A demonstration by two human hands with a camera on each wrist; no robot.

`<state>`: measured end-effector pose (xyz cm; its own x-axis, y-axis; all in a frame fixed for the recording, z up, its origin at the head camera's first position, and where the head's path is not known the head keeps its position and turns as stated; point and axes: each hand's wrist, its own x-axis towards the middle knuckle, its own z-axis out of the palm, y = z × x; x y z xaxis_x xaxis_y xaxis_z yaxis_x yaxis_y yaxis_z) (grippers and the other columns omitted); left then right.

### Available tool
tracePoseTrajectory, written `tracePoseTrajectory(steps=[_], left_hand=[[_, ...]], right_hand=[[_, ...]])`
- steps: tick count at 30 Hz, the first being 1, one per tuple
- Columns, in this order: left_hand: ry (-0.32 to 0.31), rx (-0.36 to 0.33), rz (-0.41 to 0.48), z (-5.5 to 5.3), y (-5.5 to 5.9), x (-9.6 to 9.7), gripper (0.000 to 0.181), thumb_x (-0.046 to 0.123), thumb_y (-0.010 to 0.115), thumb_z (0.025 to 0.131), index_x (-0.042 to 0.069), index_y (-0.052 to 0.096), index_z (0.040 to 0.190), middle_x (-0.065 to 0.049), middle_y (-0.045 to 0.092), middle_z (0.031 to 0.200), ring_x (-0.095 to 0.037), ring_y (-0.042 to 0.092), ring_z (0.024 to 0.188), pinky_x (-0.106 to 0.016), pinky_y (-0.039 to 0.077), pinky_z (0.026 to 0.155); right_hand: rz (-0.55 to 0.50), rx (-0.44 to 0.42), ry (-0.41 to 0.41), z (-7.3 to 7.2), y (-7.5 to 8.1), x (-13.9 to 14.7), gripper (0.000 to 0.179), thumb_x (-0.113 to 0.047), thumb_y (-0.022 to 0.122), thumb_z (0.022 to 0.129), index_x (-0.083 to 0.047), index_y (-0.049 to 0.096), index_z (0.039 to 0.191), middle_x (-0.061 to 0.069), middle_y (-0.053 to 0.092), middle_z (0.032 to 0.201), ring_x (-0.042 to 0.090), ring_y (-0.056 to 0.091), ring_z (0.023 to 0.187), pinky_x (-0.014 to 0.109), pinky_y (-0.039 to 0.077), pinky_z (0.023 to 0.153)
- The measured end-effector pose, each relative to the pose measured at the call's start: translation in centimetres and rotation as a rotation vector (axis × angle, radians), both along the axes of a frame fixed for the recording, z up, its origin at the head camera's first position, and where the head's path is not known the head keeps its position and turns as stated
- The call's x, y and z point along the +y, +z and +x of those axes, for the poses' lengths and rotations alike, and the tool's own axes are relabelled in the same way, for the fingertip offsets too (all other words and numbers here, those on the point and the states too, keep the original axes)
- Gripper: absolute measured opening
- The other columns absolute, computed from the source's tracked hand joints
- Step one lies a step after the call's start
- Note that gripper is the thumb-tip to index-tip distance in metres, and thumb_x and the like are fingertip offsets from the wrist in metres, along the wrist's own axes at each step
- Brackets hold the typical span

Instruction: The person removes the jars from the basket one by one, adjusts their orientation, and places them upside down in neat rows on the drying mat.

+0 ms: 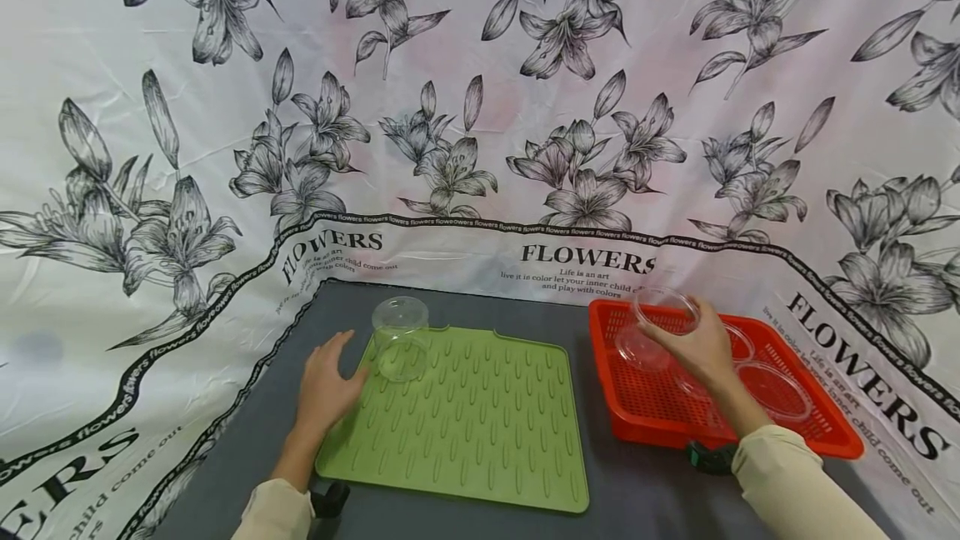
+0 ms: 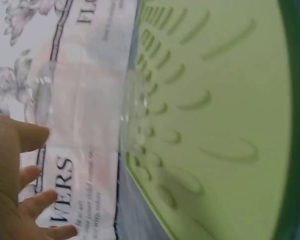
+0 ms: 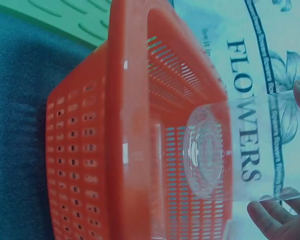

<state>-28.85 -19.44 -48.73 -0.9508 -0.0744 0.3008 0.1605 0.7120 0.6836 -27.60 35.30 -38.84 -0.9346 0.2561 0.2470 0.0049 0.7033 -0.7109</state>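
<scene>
My right hand [image 1: 708, 352] grips a clear plastic cup-like container [image 3: 255, 150] near its rim, thumb on one side and fingers on the other. The container is over the red basket [image 1: 626, 427], its round ridged base pointing down in the head view. Another clear round container [image 1: 401, 336] stands on the far left corner of the green mat [image 1: 487, 432]. Beside it is my left hand [image 1: 326, 386], fingers spread and holding nothing. In the left wrist view the thumb and fingers [image 2: 40, 202] are apart from that container.
More clear round pieces [image 1: 776, 390] lie inside the basket, at the right of the dark grey tabletop [image 1: 420, 515]. The mat, covered with raised oval ridges, lies in the middle. A flower-printed cloth [image 1: 480, 148] hangs behind and around the table.
</scene>
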Motion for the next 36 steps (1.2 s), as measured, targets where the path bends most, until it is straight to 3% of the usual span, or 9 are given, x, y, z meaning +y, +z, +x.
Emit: tracePoseTrajectory(steps=[6, 14, 20, 24, 31, 36], left_hand=[[-0.03, 0.122, 0.097, 0.0, 1.6, 1.5, 0.062, 0.025, 0.068, 0.097, 0.014, 0.045, 0.154, -0.017, 0.038, 0.162, -0.047, 0.025, 0.152, -0.07, 0.023, 0.119], [-0.127, 0.141, 0.117, 0.1, 4.2, 3.9, 0.063, 0.03, 0.069, 0.097, 0.022, 0.044, 0.154, -0.008, 0.036, 0.165, -0.04, 0.023, 0.154, -0.074, 0.029, 0.114], [-0.236, 0.158, 0.114, 0.1, 5.9, 6.3, 0.068, 0.034, 0.074, 0.093, 0.029, 0.044, 0.154, -0.004, 0.036, 0.165, -0.037, 0.025, 0.155, -0.074, 0.03, 0.114], [-0.285, 0.18, 0.098, 0.1, 6.9, 7.9, 0.075, 0.036, 0.079, 0.089, 0.027, 0.044, 0.154, -0.006, 0.039, 0.163, -0.038, 0.031, 0.152, -0.072, 0.035, 0.112], [-0.385, 0.115, 0.056, 0.5, 8.5, 10.9, 0.087, 0.04, 0.085, 0.081, 0.025, 0.043, 0.156, -0.003, 0.037, 0.164, -0.039, 0.033, 0.152, -0.069, 0.039, 0.111], [-0.495, 0.04, 0.065, 0.8, 9.1, 13.2, 0.098, 0.043, 0.089, 0.076, 0.033, 0.037, 0.158, 0.001, 0.035, 0.165, -0.033, 0.035, 0.151, -0.064, 0.038, 0.115]], right_hand=[[0.037, 0.008, 0.066, 0.1, 1.6, -0.8, 0.115, -0.058, 0.078, 0.084, -0.001, 0.015, 0.162, 0.032, 0.032, 0.159, 0.054, 0.037, 0.141, 0.074, 0.039, 0.105], [0.055, 0.032, 0.164, 0.7, 3.5, -2.9, 0.114, -0.053, 0.081, 0.083, -0.007, 0.014, 0.164, 0.032, 0.034, 0.159, 0.053, 0.038, 0.142, 0.074, 0.038, 0.107], [0.029, 0.053, 0.262, 1.3, 4.1, -5.3, 0.109, -0.046, 0.082, 0.084, -0.01, 0.017, 0.164, 0.027, 0.036, 0.16, 0.049, 0.043, 0.14, 0.069, 0.046, 0.104], [0.047, 0.08, 0.32, 1.5, 4.2, -7.0, 0.106, -0.043, 0.085, 0.082, -0.011, 0.024, 0.162, 0.026, 0.039, 0.158, 0.048, 0.051, 0.134, 0.065, 0.051, 0.099], [0.086, 0.087, 0.412, 2.2, 3.7, -9.8, 0.105, -0.04, 0.089, 0.078, -0.012, 0.03, 0.16, 0.024, 0.041, 0.156, 0.048, 0.056, 0.127, 0.059, 0.057, 0.092], [0.091, 0.084, 0.462, 2.6, 3.2, -11.6, 0.104, -0.04, 0.091, 0.074, -0.015, 0.035, 0.158, 0.021, 0.048, 0.151, 0.043, 0.062, 0.12, 0.054, 0.058, 0.088]])
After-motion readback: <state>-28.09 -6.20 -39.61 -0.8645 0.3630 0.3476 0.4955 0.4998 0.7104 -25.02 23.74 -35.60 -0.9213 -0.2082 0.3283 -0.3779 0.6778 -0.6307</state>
